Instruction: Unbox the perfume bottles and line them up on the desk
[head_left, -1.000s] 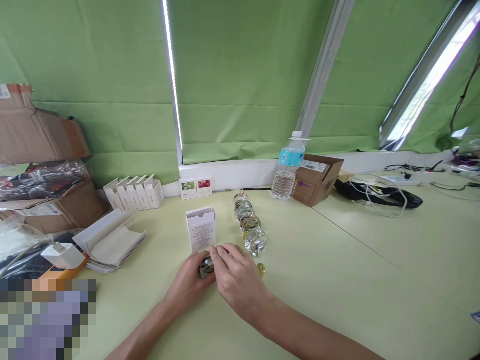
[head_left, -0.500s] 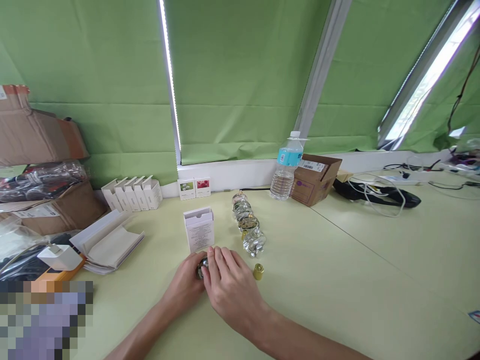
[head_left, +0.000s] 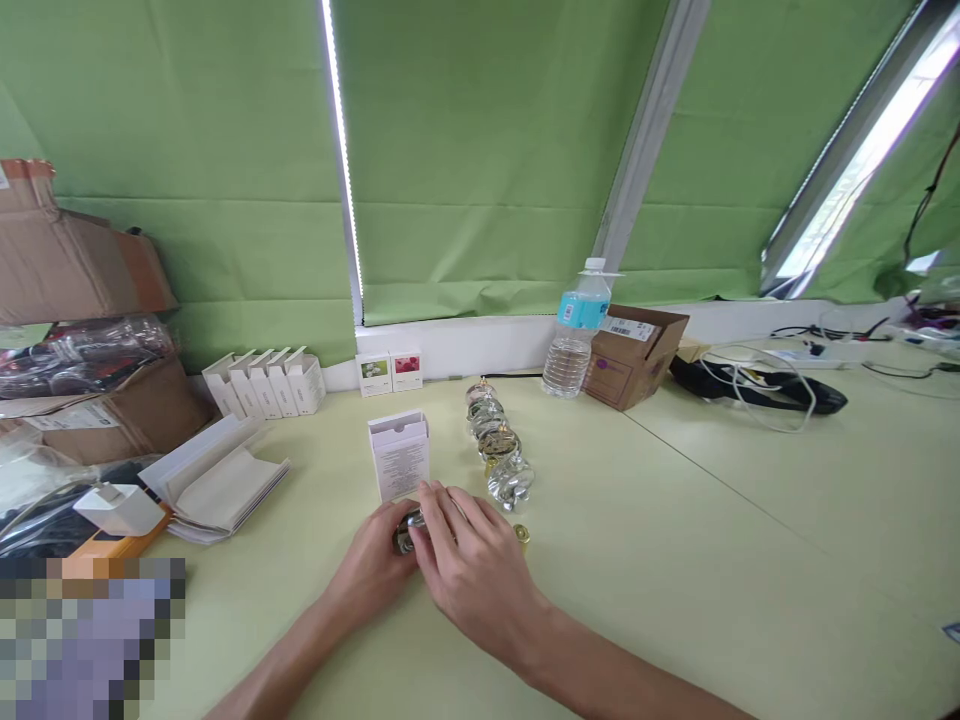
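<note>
- Head view: where's the glass perfume bottle (head_left: 406, 535)?
- Low centre of the frame, cupped in your left hand (head_left: 367, 570), with your right hand (head_left: 474, 572) half-closed over it
- What's beside it?
- A gold cap (head_left: 521, 534) to the right, a white carton (head_left: 399, 456) just above

Green fabric blinds (head_left: 480, 150) covered the windows and hung down to a white sill (head_left: 480, 350). A thin strip of white light (head_left: 342, 150) ran down beside one blind, and grey metal window frames (head_left: 649, 130) slanted between the others. Daylight showed through a bright gap (head_left: 862, 170) at the right. Below stretched a pale yellow-green table (head_left: 675, 560), with a thin dark seam (head_left: 720, 470) crossing its top.
</note>
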